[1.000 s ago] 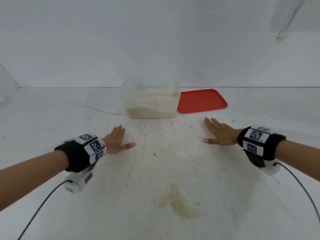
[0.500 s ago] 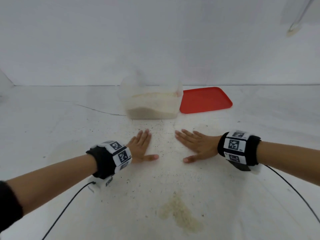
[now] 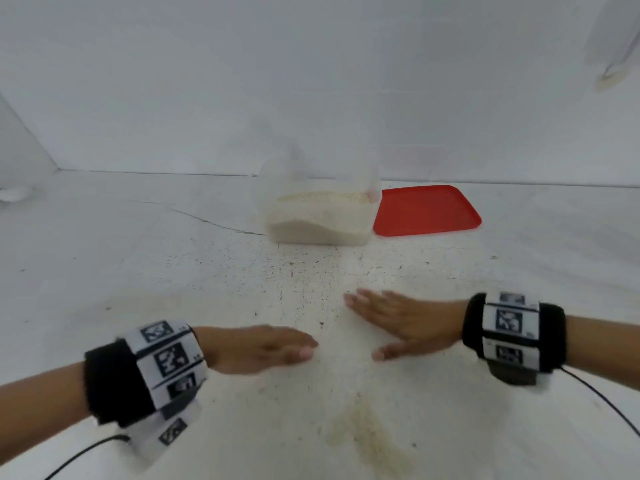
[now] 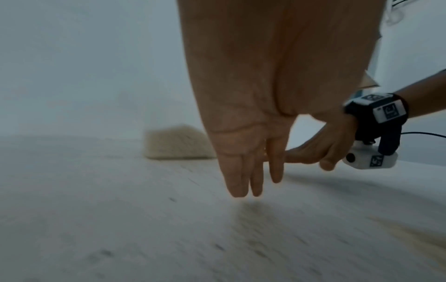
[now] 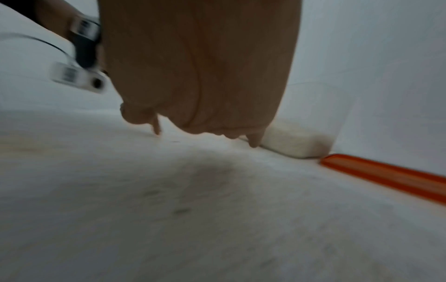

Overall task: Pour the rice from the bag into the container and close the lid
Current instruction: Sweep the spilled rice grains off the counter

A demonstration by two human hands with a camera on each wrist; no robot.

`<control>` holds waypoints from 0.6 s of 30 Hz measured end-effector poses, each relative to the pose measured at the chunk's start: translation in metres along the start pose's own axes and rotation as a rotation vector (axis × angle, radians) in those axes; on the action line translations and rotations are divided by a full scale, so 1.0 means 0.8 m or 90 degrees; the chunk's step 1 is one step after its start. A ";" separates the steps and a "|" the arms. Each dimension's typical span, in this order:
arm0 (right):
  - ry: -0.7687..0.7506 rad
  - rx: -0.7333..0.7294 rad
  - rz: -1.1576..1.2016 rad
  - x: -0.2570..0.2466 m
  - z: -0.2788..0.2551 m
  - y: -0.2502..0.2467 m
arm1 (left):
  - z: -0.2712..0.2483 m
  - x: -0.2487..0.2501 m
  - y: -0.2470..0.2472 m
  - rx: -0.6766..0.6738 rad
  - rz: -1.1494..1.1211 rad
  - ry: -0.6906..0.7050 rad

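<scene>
The white table point(image 3: 121, 258) is filling the frame. Spilled rice point(image 3: 370, 438) is lying lower center. Left hand point(image 3: 263, 348) and right hand point(image 3: 398, 322) are hovering flat, fingers straight, holding nothing. Beyond, upper center, the container point(image 3: 318, 216) is standing open, its lid point(image 3: 426, 209) lying immediately right, nearer the right hand.

Container point(image 3: 317, 216) at back centre of table point(image 3: 104, 271), rice point(image 3: 322, 197) inside. Lid point(image 3: 424, 209) flat on table, touching container's right side. Left hand point(image 3: 258, 348) and right hand point(image 3: 394, 320) nearer, side by side, apart, fingertips toward each other. Spilled rice point(image 3: 370, 436) on table nearest, before hands.
</scene>
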State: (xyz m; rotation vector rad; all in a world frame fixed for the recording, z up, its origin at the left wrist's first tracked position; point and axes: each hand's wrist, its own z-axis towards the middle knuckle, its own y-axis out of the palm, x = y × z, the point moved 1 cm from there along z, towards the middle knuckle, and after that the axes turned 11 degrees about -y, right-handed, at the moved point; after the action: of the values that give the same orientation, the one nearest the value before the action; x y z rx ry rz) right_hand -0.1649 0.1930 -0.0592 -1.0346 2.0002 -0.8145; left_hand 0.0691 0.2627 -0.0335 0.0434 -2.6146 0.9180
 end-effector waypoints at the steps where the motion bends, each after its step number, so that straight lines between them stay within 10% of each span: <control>1: 0.042 0.010 -0.003 0.017 0.006 -0.010 | -0.004 -0.007 -0.009 0.056 -0.028 -0.002; 7: 0.183 -0.016 -0.048 0.073 0.052 -0.036 | -0.019 -0.035 -0.026 0.251 -0.147 0.052; 18: -0.069 -0.026 -0.116 -0.059 0.042 0.037 | -0.015 -0.043 0.003 0.311 -0.201 0.082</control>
State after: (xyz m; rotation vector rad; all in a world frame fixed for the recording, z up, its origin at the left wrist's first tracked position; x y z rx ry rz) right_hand -0.1300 0.2409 -0.0858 -1.2722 1.8576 -0.7971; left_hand 0.1050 0.2690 -0.0384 0.4887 -2.1270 1.3584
